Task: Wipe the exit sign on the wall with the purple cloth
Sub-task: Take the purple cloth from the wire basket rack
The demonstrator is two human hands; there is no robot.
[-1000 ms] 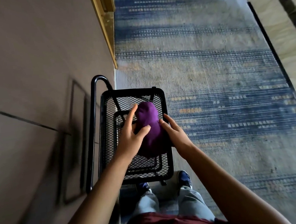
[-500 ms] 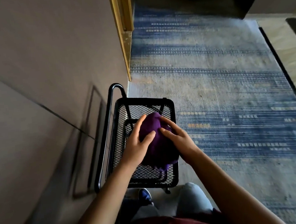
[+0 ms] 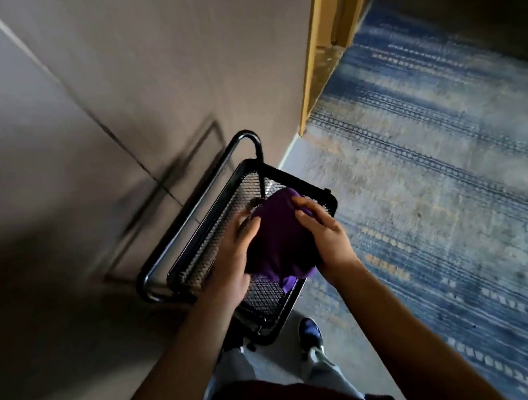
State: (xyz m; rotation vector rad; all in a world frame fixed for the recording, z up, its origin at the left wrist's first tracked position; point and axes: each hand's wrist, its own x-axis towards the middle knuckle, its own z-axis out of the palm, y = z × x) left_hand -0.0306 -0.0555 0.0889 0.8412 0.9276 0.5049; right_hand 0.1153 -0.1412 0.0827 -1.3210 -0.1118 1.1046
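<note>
The purple cloth [image 3: 276,240] is bunched between both hands, above a black wire-mesh cart [image 3: 227,235]. My left hand [image 3: 234,257] grips the cloth's left side, thumb on top. My right hand [image 3: 324,236] holds its right side with fingers curled over the upper edge. A corner of the cloth hangs down below the hands. The exit sign is not in view.
A grey panelled wall [image 3: 117,101] runs along the left, with the cart's tubular handle [image 3: 193,213] close to it. A gold door frame [image 3: 325,48] stands at the wall's far end. Blue patterned carpet [image 3: 432,183] covers the floor to the right. My shoes [image 3: 309,331] show below.
The view has swung left and tilted up towards the wall. Both hands closed further over the cloth and raised it a little above the cart.
</note>
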